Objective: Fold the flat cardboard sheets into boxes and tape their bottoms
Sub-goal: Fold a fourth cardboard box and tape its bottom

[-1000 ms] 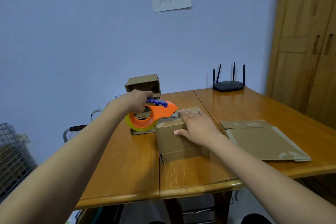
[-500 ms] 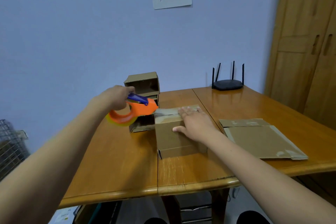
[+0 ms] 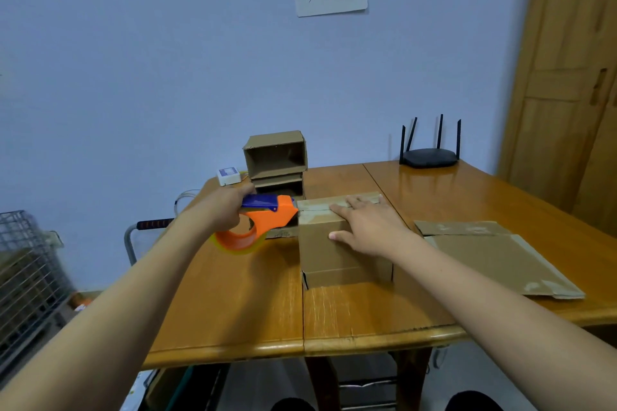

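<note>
- The orange dispenser point(image 3: 263, 223) is gripped by the left hand point(image 3: 223, 210), fingers curled round its handle; its nose is set against the left top edge of the box point(image 3: 340, 243).
- The box top is pressed by the right hand point(image 3: 367, 227), fingers straight and flat, just right of the dispenser.
- A flat sheet point(image 3: 494, 257) is laid on the table point(image 3: 233, 294), right of the pressing hand.
- Finished boxes point(image 3: 275, 160) are stacked beyond the dispenser.

2 bare forearms, no sleeves; left hand point(image 3: 223, 210), right hand point(image 3: 369, 227) ungloved.
</note>
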{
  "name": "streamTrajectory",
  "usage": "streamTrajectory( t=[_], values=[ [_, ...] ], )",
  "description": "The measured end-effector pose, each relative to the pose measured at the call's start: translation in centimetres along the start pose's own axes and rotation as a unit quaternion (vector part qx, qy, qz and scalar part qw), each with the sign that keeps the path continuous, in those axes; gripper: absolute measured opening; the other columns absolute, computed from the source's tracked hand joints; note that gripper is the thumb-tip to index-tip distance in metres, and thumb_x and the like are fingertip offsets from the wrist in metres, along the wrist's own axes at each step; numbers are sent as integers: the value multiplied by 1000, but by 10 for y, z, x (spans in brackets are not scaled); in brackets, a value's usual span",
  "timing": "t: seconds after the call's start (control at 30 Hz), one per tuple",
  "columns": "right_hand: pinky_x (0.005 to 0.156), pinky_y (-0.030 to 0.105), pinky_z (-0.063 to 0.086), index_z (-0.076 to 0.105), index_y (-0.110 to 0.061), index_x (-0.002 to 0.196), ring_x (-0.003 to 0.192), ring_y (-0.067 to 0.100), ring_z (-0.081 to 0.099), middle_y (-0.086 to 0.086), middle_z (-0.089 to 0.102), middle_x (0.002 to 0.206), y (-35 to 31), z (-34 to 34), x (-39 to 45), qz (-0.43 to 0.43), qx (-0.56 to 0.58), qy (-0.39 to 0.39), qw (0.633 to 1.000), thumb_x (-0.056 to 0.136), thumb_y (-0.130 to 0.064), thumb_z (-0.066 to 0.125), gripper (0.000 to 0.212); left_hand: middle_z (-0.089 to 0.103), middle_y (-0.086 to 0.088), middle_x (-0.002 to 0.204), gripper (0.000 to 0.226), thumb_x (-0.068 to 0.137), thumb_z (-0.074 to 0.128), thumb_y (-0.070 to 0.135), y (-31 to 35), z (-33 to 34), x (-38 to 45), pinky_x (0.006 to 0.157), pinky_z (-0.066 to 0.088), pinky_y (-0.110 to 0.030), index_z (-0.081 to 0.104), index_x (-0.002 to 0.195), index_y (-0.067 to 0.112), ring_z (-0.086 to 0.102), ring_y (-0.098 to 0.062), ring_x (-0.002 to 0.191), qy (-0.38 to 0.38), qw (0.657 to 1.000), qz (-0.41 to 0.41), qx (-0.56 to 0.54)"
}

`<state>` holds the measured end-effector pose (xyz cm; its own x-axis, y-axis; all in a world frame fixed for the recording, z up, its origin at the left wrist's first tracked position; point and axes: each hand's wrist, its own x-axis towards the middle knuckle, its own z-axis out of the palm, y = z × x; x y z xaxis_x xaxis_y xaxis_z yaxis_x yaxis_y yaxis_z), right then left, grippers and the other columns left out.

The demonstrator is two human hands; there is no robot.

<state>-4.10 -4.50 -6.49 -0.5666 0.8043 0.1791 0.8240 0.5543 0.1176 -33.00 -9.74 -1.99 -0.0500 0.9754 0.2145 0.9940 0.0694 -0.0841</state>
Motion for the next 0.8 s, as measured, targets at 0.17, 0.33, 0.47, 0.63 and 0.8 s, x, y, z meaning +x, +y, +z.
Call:
streamTrajectory(
  t=[0.17,0.33,0.47,0.63,0.8],
  values=[
    [126,52,6,15,-12,160,155,26,14,12,15,168,-12,-5,5,-46,21,-21,999,100,-61,37,81,60,-6,107,54,83,55,-6,-5,10,-4,76,52,-33,36,110,37,56,-22,93,-8,999,9,-46],
    [123,54,20,12,-33,162,152,32,23,15,25,164,-22,-5,13,-32,6,-27,999,92,-79,26,85,59,-1,106,49,87,57,-4,-4,17,-9,58,39,-18,42,124,25,53,-15,88,-25,997,-7,-68],
    [125,51,15,31,-19,157,150,32,27,14,34,161,-30,-6,18,-44,9,1,999,95,-75,28,84,59,-1,102,49,87,57,-4,-3,20,-11,56,38,-18,41,122,25,54,-13,83,-26,997,-6,-79],
    [125,53,10,14,-14,161,154,35,13,17,16,167,-37,0,23,-44,21,-13,999,92,-79,29,96,58,-1,101,51,87,57,-4,-3,20,-11,57,38,-17,39,123,27,55,-13,84,-25,997,-1,-77],
    [120,49,26,20,-34,160,149,36,28,15,31,162,-40,-8,30,-33,19,-26,999,90,-80,35,85,59,-3,103,52,86,57,-4,-6,24,-9,64,44,-22,39,123,28,57,-16,88,-34,996,4,-87]
  ],
)
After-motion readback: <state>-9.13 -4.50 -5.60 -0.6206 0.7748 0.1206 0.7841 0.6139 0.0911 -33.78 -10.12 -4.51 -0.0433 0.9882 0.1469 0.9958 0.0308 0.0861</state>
